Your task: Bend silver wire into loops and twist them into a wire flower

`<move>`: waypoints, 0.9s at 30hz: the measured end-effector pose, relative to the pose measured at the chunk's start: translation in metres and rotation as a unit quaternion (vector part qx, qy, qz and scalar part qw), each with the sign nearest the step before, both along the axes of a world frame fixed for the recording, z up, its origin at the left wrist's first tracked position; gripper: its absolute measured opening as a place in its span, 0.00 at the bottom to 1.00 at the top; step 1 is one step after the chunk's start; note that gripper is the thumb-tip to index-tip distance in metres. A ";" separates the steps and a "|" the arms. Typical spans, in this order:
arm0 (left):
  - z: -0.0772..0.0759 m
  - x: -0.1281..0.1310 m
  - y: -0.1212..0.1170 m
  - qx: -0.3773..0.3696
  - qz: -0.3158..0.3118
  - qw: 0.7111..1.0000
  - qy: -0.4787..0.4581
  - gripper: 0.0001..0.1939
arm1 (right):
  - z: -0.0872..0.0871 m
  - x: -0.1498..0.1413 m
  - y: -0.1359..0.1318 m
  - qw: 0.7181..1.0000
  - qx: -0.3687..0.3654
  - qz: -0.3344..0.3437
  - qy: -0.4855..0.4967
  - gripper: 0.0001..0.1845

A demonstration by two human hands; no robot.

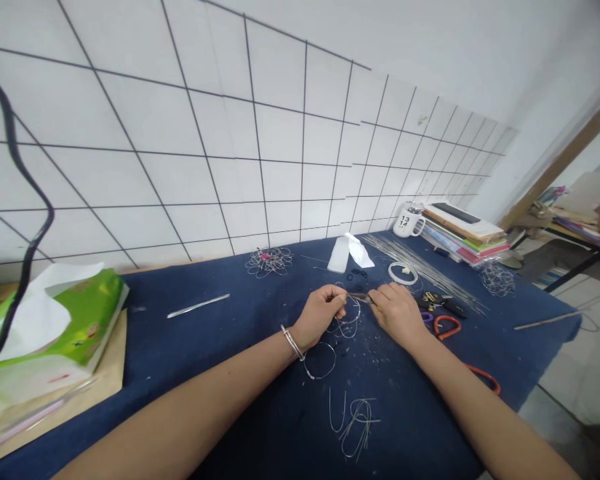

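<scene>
My left hand [325,309] pinches a thin silvery wire bent into loops [350,327], which hangs below the fingers. My right hand [397,312] is closed around a pair of pliers [360,295]; their jaws point left and meet the wire by my left fingertips. Exactly where the jaws grip is too small to tell. Below my left wrist lies a round wire ring [321,361]. Nearer to me, several bent wire pieces [360,423] rest on the dark blue cloth [240,393].
Long straight wires [425,270], a white coil [403,273], orange-handled scissors [447,327] and a mug [409,220] stand or lie on the right. Tangled wire bundles [269,261] lie toward the wall. A green tissue pack [87,327] sits at left. Stacked books [463,233] are at back right.
</scene>
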State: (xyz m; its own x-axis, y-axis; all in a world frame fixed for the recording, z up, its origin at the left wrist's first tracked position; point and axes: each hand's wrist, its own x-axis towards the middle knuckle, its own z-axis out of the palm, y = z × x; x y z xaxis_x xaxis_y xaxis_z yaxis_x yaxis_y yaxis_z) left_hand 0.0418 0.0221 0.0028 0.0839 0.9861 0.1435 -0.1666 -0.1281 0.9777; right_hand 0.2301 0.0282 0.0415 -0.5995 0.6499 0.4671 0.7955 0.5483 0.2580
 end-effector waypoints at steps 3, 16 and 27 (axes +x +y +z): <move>-0.002 0.000 0.000 -0.001 0.003 1.000 -0.008 0.08 | -0.002 -0.001 0.000 1.000 -0.001 -0.004 0.007 0.11; -0.003 0.002 -0.001 -0.003 0.024 1.000 -0.015 0.09 | -0.011 -0.004 -0.001 1.000 -0.011 -0.007 0.028 0.12; -0.001 0.003 -0.002 -0.005 0.030 0.999 -0.015 0.08 | -0.014 -0.002 0.001 0.999 -0.028 0.002 0.030 0.12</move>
State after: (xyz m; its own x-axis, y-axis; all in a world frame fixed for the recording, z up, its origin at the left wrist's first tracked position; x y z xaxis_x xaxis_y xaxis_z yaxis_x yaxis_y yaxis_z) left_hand 0.0449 0.0203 0.0015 0.0204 0.9906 0.1355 -0.1882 -0.1293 0.9736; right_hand 0.2280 0.0289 0.0277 -0.5745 0.6738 0.4647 0.8061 0.5643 0.1782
